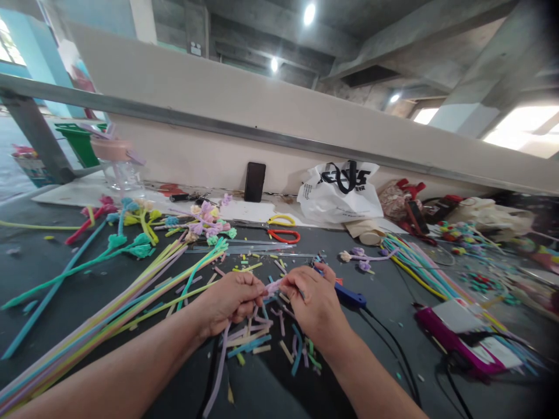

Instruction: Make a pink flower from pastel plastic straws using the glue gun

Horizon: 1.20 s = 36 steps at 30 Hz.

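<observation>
"What do the two hands have?"

"A fuzzy lilac piece, at the middle of the frame, just below center. The left hand pinches one end between thumb and fingers, and the right hand has its grip closed on the other."

"And that lilac strand below the left hand?"

"It runs to the bottom edge; whether it joins the piece, I can't tell from here."

"What's underneath?"

"Short cut bits in blue, cream and lilac, strewn over the dark table. A blue tool with a black cord lies just beyond the right hand."

"Farther out?"

"Long pastel stems slant across the lower left. Scissors with one yellow and one red handle lie near the middle; above them a dark phone leans upright, and a white bag sits to its right."
</observation>
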Available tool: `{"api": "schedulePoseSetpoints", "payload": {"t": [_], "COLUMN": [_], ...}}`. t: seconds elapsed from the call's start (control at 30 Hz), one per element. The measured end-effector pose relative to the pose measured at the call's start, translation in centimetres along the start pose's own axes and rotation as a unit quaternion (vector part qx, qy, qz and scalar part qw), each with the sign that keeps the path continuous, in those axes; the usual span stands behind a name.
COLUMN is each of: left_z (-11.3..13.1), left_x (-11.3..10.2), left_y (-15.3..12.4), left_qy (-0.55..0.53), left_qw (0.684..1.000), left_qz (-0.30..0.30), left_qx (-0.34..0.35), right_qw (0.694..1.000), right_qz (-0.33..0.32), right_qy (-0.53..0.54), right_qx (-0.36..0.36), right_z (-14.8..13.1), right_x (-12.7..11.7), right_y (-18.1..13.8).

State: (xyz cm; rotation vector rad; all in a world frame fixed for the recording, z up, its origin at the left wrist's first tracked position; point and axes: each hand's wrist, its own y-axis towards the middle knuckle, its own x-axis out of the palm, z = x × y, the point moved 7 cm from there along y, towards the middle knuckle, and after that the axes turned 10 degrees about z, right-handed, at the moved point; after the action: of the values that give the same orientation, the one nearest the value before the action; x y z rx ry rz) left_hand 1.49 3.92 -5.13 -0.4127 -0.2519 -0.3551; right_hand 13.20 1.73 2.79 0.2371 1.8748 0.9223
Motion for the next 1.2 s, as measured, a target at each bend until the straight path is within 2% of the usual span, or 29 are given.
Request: {"api": "schedulePoseSetpoints", "payload": {"t": [0.3,0.87,1.03,1.13,1.2], "left_z": [-0.3,-0.4,-0.1,0.1,0.1], "left_x": [-0.2,-0.3,-0.4,-0.4,-0.3], "left_y": [0.2,0.2,0.3,0.3,0.3], "left_qy": [0.020,0.016,-0.038,-0.062,-0.070], "left_qw": [1.000,0.999,0.997,0.995,0.994], "left_qz": [-0.007,-0.027,-0.050,-0.061,-0.068], "left_qx": [0.002,-0.021,-0.041,-0.049,-0.057], "right_qw": [1.000,0.999,0.989,0.967,0.948], "right_qz": [-0.002,-0.021,0.005,0.021,0.005], "right_qy": [-0.017,0.025,0.120,0.196,0.249], "right_qx": [-0.004,0.008,0.086,0.160,0.198], "right_z": [0.0,0.4,1.6,2.9,3.5], "right_x": [0.0,0.3,-0.3,0.0,0.7], "right_y": [0.0,0.0,0.2,0.0,-0.3]}}
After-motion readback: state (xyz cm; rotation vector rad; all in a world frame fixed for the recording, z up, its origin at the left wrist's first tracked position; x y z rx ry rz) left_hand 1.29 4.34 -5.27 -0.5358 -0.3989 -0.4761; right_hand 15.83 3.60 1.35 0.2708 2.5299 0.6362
